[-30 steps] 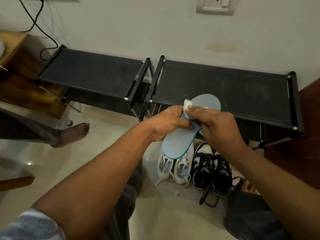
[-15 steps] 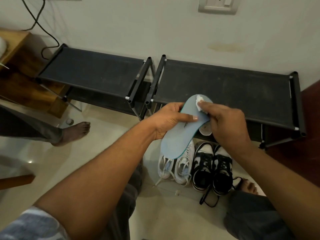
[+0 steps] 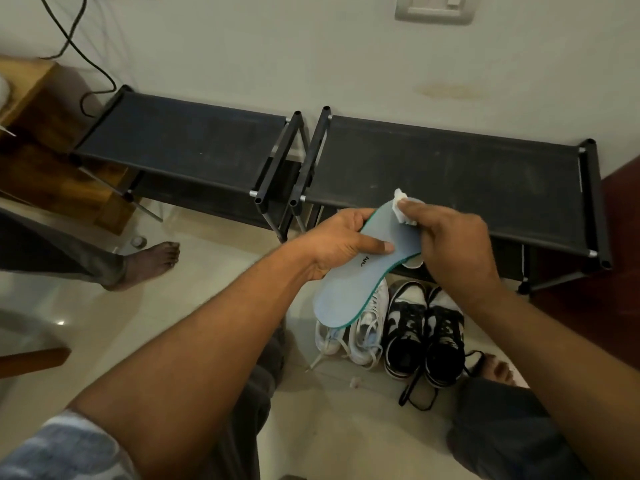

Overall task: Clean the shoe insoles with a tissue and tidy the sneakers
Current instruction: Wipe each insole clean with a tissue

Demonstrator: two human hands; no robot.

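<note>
- The left hand [image 3: 341, 243] grips the blue-grey insole [image 3: 353, 289] at its waist, thumb flat across the top face and fingers curled under the far edge. A firm clamp here should stop the sole flexing under the wipe.
- The insole is held in the air between both sets of fingers, its near end over the white sneakers [image 3: 362, 332] on the floor below.
- The right hand [image 3: 453, 244] pinches a wadded tissue [image 3: 400, 204] against the insole's far tip. Firm strokes running off the edge would likely carry the dirt away.
- A second ago the tissue sat short of that tip; it has since travelled outward.
</note>
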